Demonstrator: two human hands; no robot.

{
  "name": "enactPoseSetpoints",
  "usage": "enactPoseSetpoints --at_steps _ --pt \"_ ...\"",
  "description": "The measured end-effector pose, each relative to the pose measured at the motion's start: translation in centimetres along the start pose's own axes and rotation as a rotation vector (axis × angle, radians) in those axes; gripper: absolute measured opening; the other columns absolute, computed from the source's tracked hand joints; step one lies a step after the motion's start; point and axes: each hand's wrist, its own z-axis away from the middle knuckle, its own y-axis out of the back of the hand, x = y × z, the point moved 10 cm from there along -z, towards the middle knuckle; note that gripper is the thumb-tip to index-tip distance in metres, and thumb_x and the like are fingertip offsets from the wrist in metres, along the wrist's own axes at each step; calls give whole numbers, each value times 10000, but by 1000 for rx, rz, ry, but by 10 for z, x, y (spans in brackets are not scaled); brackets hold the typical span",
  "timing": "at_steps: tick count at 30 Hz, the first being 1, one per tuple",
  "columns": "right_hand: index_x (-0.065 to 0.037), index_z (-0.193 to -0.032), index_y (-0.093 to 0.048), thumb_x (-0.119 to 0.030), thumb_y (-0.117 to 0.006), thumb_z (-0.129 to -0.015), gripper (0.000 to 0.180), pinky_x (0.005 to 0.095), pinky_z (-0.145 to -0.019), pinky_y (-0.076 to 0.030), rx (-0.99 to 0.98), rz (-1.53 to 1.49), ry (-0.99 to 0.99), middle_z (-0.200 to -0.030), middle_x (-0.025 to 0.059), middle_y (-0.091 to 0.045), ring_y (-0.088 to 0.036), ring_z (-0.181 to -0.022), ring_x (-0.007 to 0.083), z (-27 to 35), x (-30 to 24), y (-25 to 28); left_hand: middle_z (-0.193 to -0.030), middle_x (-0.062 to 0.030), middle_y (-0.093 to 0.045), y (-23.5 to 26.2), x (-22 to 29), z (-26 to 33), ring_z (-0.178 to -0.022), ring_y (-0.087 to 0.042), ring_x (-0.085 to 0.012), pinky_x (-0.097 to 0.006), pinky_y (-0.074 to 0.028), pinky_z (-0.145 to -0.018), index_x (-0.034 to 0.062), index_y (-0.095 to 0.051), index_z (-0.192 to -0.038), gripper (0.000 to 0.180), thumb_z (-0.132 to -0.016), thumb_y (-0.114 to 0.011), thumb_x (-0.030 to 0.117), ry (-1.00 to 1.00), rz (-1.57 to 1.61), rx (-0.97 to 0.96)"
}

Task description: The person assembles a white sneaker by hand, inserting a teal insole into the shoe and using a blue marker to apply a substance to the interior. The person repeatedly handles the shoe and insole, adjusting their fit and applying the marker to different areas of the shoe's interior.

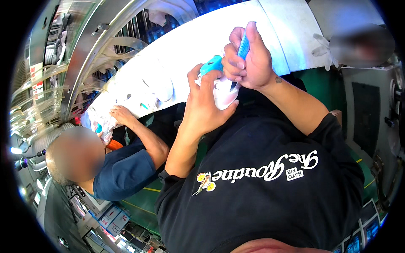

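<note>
My right hand (249, 63) is closed around the blue textured handle (244, 45) of a hand tool. A narrow dark part of the tool (233, 86) shows below the fist, against a white moulded-looking piece (224, 96). My left hand (206, 99) grips that white piece from the left, thumb below and fingers over its top. A turquoise part (212, 65) with a small dark spot sits at its upper end, next to my left fingers. Both hands are close together at the near edge of the white table (185, 46). My fingers hide much of the white piece.
At the left, a co-worker in a dark blue shirt (122, 175) handles white and turquoise pieces (101, 126). More white pieces (158, 86) lie on the table between us. A white glove (324, 51) lies at the right end, near another person's head (362, 44). Clear tubes (122, 46) run behind the table.
</note>
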Motion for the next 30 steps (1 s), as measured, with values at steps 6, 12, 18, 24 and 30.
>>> enactPoseSetpoints --at_steps 6,12,18,24,30 --pt "-194 -960 -490 -711 -447 -1104 539 264 -482 -340 271 -528 -234 -621 -21 -411 -368 -464 92 20 34 25 -1324 -223 -538 -10 -4 6 -1280 -480 -468 -552 -526 -990 49 -514 -1361 819 -688 -971 149 27 -69 -29" --pt "-196 -946 -488 -701 -396 -1124 543 266 -440 -288 281 -194 19 -623 -36 -392 -314 -458 94 16 3 30 -1291 -237 -506 -4 -1 5 -1238 -493 -456 -536 -529 -969 45 -521 -1339 792 -700 -971 176 63 -65 -44" --pt "-182 -997 -449 -762 -459 -1072 585 290 -477 -343 125 -70 36 -636 -7 -408 -368 -478 105 17 0 13 -1322 -259 -500 -5 5 3 -1317 -482 -474 -539 -520 -1010 43 -532 -1312 669 -742 -872 123 -28 -34 -28" --pt "-180 -1001 -460 -758 -456 -1075 583 300 -486 -353 206 -186 5 -637 -9 -401 -356 -473 110 22 15 20 -1347 -272 -488 -3 10 1 -1304 -508 -481 -539 -510 -1034 43 -543 -1263 612 -736 -849 101 -14 -31 -12" --pt "-189 -991 -484 -751 -474 -1074 568 311 -488 -344 119 -232 -15 -635 -14 -391 -337 -469 113 19 18 19 -1244 -253 -519 -4 6 4 -1201 -565 -481 -546 -552 -935 69 -561 -1249 580 -739 -837 81 34 -22 8"
